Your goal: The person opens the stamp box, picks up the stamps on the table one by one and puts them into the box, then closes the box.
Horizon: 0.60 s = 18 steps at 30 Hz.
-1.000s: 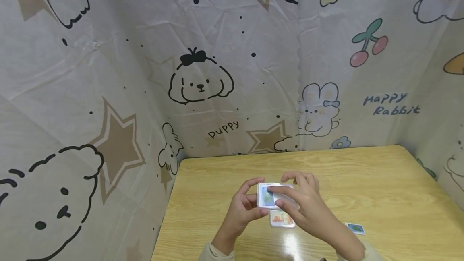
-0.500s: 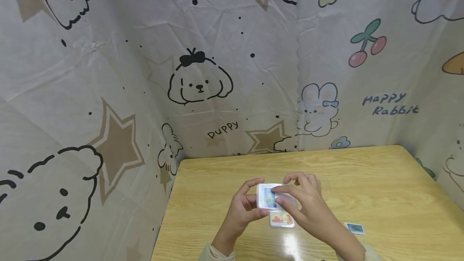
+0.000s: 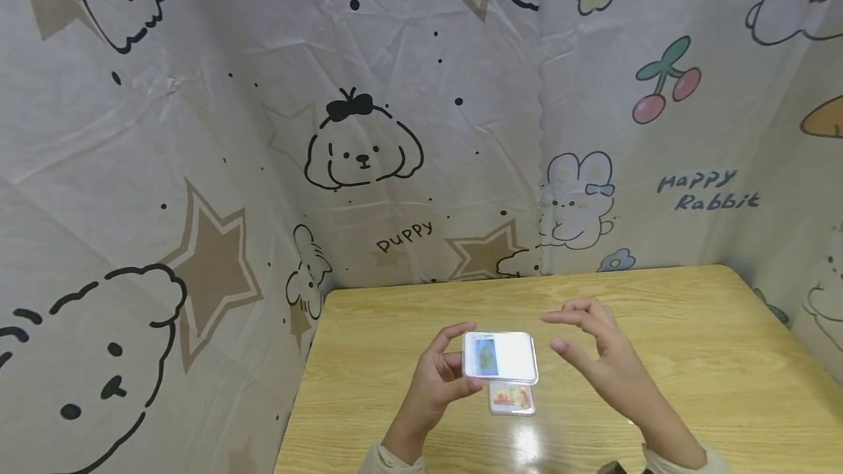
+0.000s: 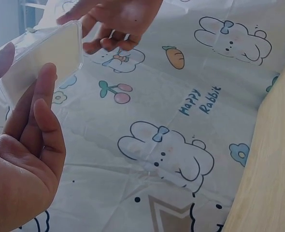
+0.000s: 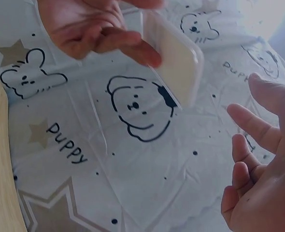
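My left hand (image 3: pixel 435 382) grips a flat, clear-edged card case (image 3: pixel 516 357) by its left end, above the table. Its face is white, with a small blue stamp-like picture (image 3: pixel 486 357) on the left half. The plain white underside of the case (image 4: pixel 60 48) faces the left wrist view, with fingers lying against it. To the right of the case, my right hand (image 3: pixel 606 360) is held in the air, apart from it, thumb and fingers spread and nothing between them. In the right wrist view that hand (image 5: pixel 268 164) is also seen off the case (image 5: pixel 178 63).
A second clear case (image 3: pixel 511 399) with an orange picture lies on the wooden table (image 3: pixel 369 328), just below the held one in the head view. Patterned cloth (image 3: pixel 408 130) hangs behind and along the left. A dark object (image 3: pixel 612 467) shows at the bottom edge.
My right hand has let go of the blue-pictured card case and drawn back to the right. Its forearm now covers the small blue picture lying on the table. The left hand has barely moved.
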### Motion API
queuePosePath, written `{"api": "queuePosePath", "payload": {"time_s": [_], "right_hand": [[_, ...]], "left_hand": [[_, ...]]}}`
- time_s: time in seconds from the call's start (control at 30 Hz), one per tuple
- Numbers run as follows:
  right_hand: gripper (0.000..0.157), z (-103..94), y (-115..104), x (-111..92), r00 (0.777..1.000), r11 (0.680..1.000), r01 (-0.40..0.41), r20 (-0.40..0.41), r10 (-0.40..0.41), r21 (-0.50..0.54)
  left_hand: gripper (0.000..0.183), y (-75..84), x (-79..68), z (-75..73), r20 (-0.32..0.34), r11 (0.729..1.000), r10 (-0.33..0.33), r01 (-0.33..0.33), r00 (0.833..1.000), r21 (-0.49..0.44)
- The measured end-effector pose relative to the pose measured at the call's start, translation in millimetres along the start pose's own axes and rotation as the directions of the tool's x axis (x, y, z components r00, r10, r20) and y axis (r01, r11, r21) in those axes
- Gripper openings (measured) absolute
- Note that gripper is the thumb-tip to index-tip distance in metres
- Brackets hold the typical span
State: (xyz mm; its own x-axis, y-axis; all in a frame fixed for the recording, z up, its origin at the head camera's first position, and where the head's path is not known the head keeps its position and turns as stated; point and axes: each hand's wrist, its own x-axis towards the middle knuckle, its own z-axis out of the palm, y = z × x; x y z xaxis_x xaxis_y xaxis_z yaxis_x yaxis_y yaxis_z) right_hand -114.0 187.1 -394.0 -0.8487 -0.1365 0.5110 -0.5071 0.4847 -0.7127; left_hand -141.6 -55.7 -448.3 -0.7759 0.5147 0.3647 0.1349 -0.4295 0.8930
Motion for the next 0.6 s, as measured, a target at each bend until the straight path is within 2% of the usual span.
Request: {"api": "queuePosePath", "payload": {"time_s": [0.2,0.43,0.6], "right_hand": [[0.035,-23.1,15,-4,0.997,0.997,-0.079,-0.026,0.079,-0.013],[0.041,-49.3,46,-14,0.990,0.987,-0.129,-0.071,0.123,-0.097],[0.041,-59.7,74,-27,0.981,0.974,-0.182,-0.093,0.171,-0.134]], "left_hand": [[0.071,1.2,-0.5,-0.1,0.020,0.999,0.034,-0.034,0.999,-0.004],[0.066,0.1,-0.6,-1.3,0.011,1.000,0.007,-0.007,1.000,-0.013],[0.068,-0.9,-1.1,-2.0,0.007,1.000,-0.005,0.005,1.000,-0.003]]}}
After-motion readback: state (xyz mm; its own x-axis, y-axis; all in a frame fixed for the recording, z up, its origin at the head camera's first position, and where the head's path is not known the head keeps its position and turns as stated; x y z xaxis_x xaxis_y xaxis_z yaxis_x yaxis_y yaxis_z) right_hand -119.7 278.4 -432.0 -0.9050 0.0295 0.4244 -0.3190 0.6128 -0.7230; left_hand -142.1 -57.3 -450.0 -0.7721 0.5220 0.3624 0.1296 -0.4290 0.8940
